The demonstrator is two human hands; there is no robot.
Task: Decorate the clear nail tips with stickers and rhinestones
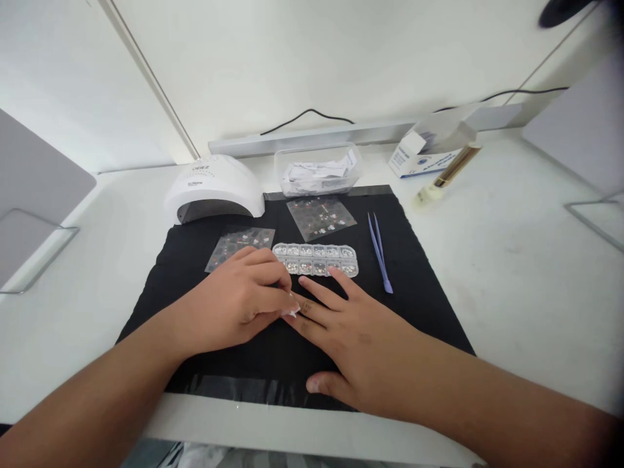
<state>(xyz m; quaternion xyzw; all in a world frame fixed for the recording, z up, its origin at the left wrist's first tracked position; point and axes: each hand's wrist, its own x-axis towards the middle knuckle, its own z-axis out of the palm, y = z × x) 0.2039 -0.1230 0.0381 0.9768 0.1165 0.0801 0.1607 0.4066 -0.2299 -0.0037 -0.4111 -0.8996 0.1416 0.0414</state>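
Note:
My left hand (pixel 244 296) pinches a small white wipe (pixel 291 312) and presses it against a fingertip of my right hand (pixel 348 325). The right hand rests palm down on the black mat (pixel 234 364), its fingers spread and pointing left. Just beyond the fingers lies a clear compartment box of nail gems (pixel 319 252), partly covered by a fingertip. Purple tweezers (pixel 377 250) are on the mat to the right. One sticker sheet (pixel 258 236) is partly behind my left hand, and another sticker sheet (pixel 322 218) lies farther back.
A white nail lamp (pixel 214 185) stands at the back left. Behind the mat is a clear tub (pixel 287 162) of white wipe packets (pixel 316 170). At the back right are an opened white box (pixel 407 156) and a gold-capped bottle (pixel 431 193). Wire stands flank the white table (pixel 507 279).

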